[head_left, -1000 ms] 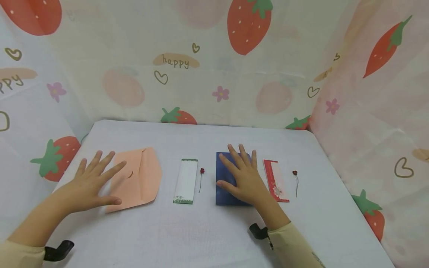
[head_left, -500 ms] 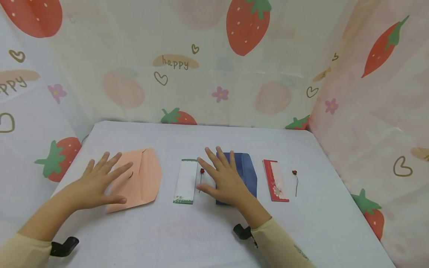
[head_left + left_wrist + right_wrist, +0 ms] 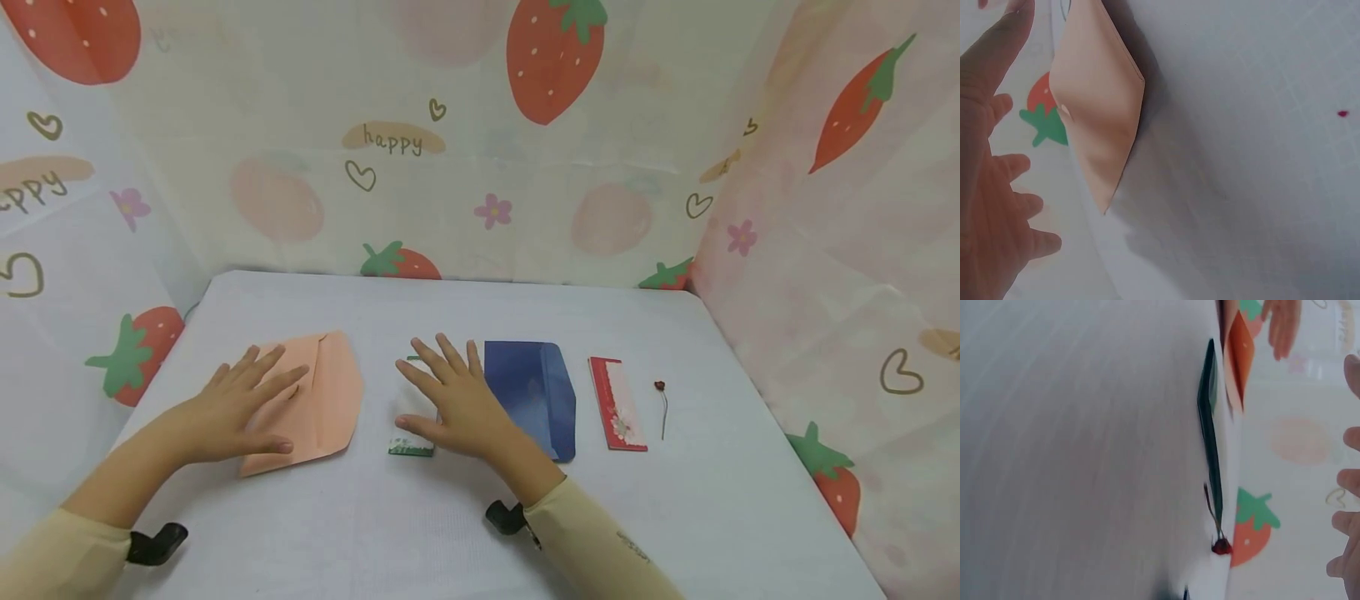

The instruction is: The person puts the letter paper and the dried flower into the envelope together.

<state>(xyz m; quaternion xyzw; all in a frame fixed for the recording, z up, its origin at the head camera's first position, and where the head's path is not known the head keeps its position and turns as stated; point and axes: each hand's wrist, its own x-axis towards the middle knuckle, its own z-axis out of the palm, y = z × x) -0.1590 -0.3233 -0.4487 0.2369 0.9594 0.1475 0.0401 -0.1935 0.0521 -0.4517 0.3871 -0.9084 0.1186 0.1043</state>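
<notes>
Fingers spread, my left hand [image 3: 228, 412] hovers over the left part of a peach envelope [image 3: 336, 408], whose flap points right. The left wrist view shows a gap between that hand and the envelope. My right hand [image 3: 465, 408], also spread and holding nothing, is above a white card with green ends [image 3: 411, 447] and covers most of it. A small dried red flower [image 3: 1221, 546] on a thin stem lies beside this card in the right wrist view; in the head view the hand hides it. Right of the hand lies a dark blue envelope [image 3: 525, 392].
Farther right lie a red and pink card [image 3: 618, 408] with a white flower print and a second dried red flower [image 3: 660, 387]. All rest on a white-covered table [image 3: 720, 517]. Strawberry-printed cloth [image 3: 645, 100] hangs behind and at both sides.
My right hand has moved left, from above the blue envelope to above the green-ended card. My left hand has drifted slightly right over the peach envelope. The paper items have stayed put.
</notes>
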